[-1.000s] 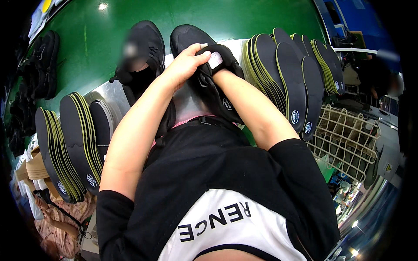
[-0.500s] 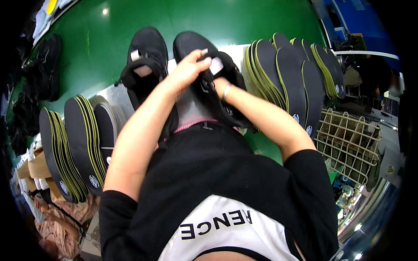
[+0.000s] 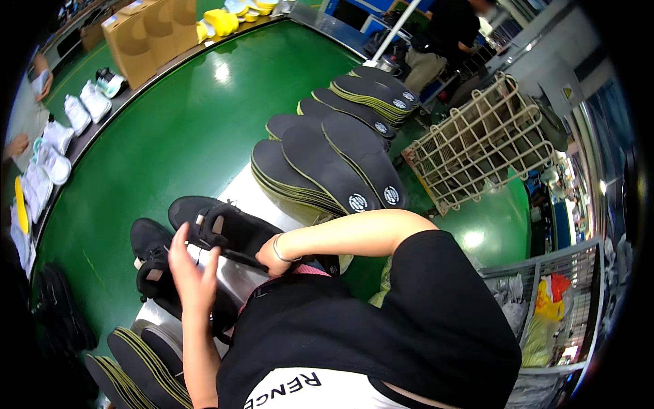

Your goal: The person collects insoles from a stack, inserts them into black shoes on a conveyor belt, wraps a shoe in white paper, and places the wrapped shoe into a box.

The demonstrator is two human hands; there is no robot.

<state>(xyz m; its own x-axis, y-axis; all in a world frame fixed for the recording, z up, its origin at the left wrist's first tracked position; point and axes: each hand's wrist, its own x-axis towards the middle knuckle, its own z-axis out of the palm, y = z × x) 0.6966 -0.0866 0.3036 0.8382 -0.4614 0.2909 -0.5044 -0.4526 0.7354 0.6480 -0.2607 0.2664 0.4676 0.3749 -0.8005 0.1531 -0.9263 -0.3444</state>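
Blk shoe (image 3: 235,230) pts up-L, axis diag; L hand (image 3: 195,281) spread, R hand (image 3: 272,256) @ rear, grip unclear.

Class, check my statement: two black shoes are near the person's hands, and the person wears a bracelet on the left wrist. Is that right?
Not quite. The bracelet is on the right wrist, not the left, as the head view shows. The rest stands: two black shoes are near the left hand and right hand.
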